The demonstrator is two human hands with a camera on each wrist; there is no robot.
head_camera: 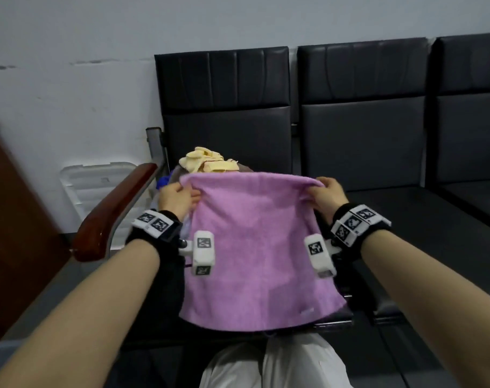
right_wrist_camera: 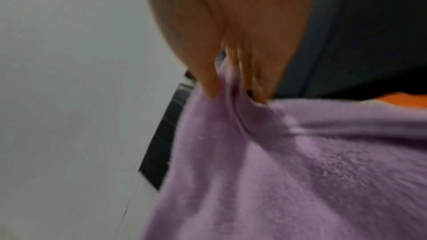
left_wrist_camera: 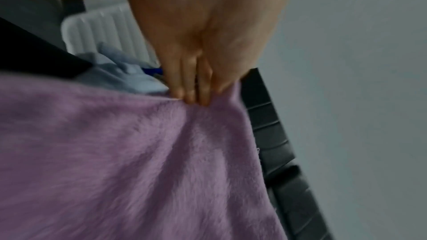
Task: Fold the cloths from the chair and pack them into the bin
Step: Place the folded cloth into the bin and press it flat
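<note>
A purple towel (head_camera: 255,247) is stretched out above the leftmost black chair seat (head_camera: 165,289), its near edge hanging over the seat's front. My left hand (head_camera: 179,196) pinches its far left corner and my right hand (head_camera: 323,191) pinches its far right corner. The left wrist view shows fingertips (left_wrist_camera: 191,98) clamped on the purple towel (left_wrist_camera: 138,161). In the right wrist view my thumb and fingers (right_wrist_camera: 211,87) gather the towel (right_wrist_camera: 289,161) edge. Behind the towel, a yellow cloth (head_camera: 210,163) tops a pile of other cloths on the seat. The white bin (head_camera: 98,189) stands on the floor left of the chair.
A wooden armrest (head_camera: 112,214) runs between the seat and the bin. More black chairs (head_camera: 378,135) continue to the right along the grey wall. A brown wooden panel (head_camera: 14,219) is at far left. A light blue cloth (left_wrist_camera: 120,72) lies under the towel's left side.
</note>
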